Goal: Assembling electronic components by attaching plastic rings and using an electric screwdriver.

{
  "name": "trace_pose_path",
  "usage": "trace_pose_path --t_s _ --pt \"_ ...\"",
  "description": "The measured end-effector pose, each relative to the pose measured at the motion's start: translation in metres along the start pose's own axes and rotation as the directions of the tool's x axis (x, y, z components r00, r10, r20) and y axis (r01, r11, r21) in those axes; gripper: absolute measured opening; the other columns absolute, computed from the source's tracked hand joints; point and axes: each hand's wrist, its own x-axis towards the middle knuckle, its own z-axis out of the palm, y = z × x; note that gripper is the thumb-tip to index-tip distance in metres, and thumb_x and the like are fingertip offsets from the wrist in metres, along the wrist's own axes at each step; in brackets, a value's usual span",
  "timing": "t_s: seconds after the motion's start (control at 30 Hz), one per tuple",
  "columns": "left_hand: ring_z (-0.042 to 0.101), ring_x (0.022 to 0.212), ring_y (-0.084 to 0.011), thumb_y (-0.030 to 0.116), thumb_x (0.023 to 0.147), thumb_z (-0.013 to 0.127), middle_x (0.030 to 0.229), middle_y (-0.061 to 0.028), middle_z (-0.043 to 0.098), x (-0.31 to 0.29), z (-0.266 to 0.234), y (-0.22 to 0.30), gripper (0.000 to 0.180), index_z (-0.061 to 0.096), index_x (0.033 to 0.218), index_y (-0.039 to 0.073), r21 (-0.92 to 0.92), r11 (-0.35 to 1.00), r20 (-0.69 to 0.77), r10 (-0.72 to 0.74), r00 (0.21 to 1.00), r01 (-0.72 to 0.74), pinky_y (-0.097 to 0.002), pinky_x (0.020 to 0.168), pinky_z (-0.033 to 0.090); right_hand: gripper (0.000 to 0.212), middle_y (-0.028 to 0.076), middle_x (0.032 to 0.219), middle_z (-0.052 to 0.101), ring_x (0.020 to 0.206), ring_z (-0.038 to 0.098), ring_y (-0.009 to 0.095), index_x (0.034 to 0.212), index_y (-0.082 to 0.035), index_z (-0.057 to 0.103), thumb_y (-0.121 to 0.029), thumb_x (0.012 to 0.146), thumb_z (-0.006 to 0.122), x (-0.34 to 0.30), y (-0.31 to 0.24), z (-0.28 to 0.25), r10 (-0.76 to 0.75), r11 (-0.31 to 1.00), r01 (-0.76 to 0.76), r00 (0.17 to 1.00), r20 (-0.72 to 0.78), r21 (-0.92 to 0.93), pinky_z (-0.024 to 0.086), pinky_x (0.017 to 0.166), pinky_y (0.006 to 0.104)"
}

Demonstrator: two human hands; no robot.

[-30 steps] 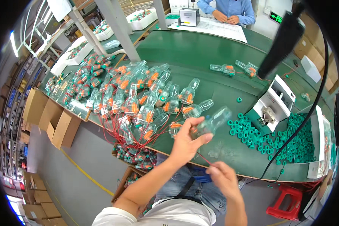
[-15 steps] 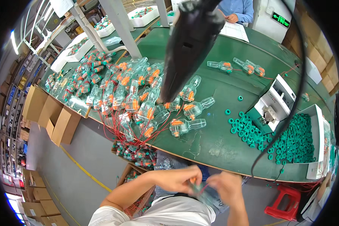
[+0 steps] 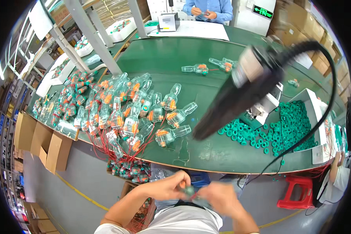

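Observation:
My left hand (image 3: 168,188) is in front of my body, below the table edge, its fingers closed around a small clear plastic housing with a green ring (image 3: 189,190). My right hand (image 3: 219,197) is close beside it, blurred by motion, with its fingers pinched at a red wire (image 3: 194,195) that comes from the housing. Most of the housing is hidden by the fingers and smeared. On the green table (image 3: 160,52), clear bottle-shaped housings (image 3: 132,124) with orange parts inside lie heaped at the left, their red wires trailing over the front edge.
A black tapered tool (image 3: 230,97) hangs over the table on a cord. Green rings (image 3: 241,132) spill from a white bin (image 3: 319,117) beside a small machine (image 3: 261,111). Cardboard boxes (image 3: 50,150) and a red stool (image 3: 296,193) stand by the table. A person in blue (image 3: 212,9) sits opposite.
My view has turned, so the table's contents sit further left and the hanging tool further right. Both hands stay together on the housing, whose green ring now shows between them.

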Motion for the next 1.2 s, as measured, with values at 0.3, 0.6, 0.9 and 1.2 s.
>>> trace_pose_path --t_s 0.3,0.6,0.9,1.2 --pt "0.048 0.101 -0.0171 0.007 0.082 0.074 0.109 -0.0077 0.046 0.006 -0.016 0.028 0.038 0.042 0.102 0.009 -0.158 0.903 -0.009 0.403 0.915 -0.399 -0.0312 0.091 0.040 0.009 0.006 0.080 0.066 0.075 0.067 0.026 0.089 -0.011 0.067 -0.019 0.090 0.063 0.005 0.019 0.015 0.115 0.986 -0.093 0.981 -0.159 0.136 0.053 0.059 0.0380" --pt "0.047 0.105 -0.0178 0.003 0.082 0.072 0.104 -0.0062 0.044 0.009 -0.026 0.029 0.036 0.045 0.105 0.008 0.096 0.984 -0.395 0.176 0.902 -0.149 -0.0319 0.090 0.042 0.018 0.006 0.084 0.065 0.074 0.068 0.026 0.100 -0.010 0.063 -0.021 0.086 0.063 0.002 -0.015 0.011 -0.011 0.992 0.049 0.951 0.307 -0.114 0.053 0.057 0.0391" --pt "0.055 0.096 -0.0237 0.002 0.075 0.077 0.105 -0.0119 0.050 0.013 -0.002 0.020 0.037 0.048 0.098 0.006 0.241 0.945 -0.403 0.305 0.863 -0.221 -0.0354 0.085 0.046 0.016 0.017 0.078 0.064 0.066 0.065 0.034 0.091 -0.006 0.063 -0.022 0.091 0.065 0.017 0.003 -0.001 0.088 0.991 -0.078 0.992 0.092 -0.112 0.051 0.055 0.0431" --pt "0.061 0.104 -0.0206 -0.005 0.078 0.067 0.113 -0.0083 0.057 0.036 0.035 -0.013 0.061 0.046 0.135 0.001 -0.744 0.610 -0.464 -0.177 0.868 -0.273 -0.0446 0.095 0.053 0.013 0.012 0.089 0.057 0.082 0.059 0.029 0.093 -0.003 0.065 -0.015 0.090 0.065 -0.003 -0.004 -0.008 0.034 0.993 -0.040 0.998 -0.058 -0.112 0.049 0.066 0.0392"
